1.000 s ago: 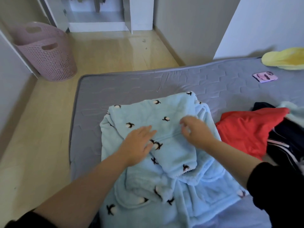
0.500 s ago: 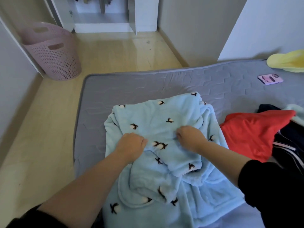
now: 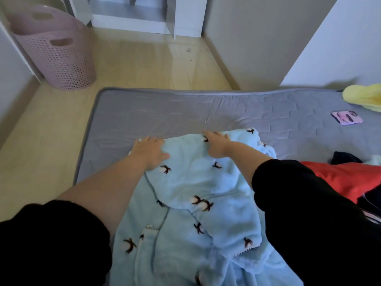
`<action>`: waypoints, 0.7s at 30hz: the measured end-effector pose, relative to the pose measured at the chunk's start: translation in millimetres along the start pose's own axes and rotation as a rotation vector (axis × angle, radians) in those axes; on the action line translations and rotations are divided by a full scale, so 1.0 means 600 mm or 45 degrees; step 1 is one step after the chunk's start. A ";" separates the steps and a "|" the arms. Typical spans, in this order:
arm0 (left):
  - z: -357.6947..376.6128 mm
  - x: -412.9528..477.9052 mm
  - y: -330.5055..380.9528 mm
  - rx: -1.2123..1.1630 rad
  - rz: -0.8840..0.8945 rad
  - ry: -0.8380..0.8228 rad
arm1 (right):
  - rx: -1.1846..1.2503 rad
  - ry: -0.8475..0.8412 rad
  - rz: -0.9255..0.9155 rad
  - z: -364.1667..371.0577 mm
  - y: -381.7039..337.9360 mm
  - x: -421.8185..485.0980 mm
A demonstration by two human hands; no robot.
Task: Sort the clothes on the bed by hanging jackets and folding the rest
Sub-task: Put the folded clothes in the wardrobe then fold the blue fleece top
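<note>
Folding step: my left hand [image 3: 149, 151] and right hand [image 3: 216, 144], fingers spread, flattened the blue penguin-print fleece [image 3: 195, 182]; next, probably halve it.

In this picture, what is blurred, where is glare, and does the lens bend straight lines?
Head view: the pink basket looks slightly smeared, the blue garment sharper; head view: pale glare streaks the wooden floor; head view: the wide lens bows the far edge of the mattress.

Black sleeves [image 3: 53, 240] bunched near elbows; forearms bare.
</note>
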State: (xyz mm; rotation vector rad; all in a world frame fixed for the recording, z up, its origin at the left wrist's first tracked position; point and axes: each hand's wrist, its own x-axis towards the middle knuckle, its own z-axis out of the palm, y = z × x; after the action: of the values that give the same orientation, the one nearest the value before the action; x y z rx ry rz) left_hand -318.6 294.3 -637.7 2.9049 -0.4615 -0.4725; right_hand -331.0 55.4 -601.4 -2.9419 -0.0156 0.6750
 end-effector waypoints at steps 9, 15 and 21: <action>0.000 0.044 -0.005 -0.094 -0.010 -0.190 | -0.422 -0.250 0.205 -0.026 0.065 0.042; -0.047 0.039 0.016 0.233 -0.058 -0.209 | -0.609 0.011 0.168 -0.043 0.071 0.018; -0.135 0.017 0.041 0.359 -0.132 0.266 | -0.701 0.545 0.166 -0.109 0.066 -0.009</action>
State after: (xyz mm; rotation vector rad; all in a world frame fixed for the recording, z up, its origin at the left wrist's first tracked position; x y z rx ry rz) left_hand -289.3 276.9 -559.8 3.2150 -0.3744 -0.1198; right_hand -308.3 8.5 -545.7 -3.5797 0.0362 0.0294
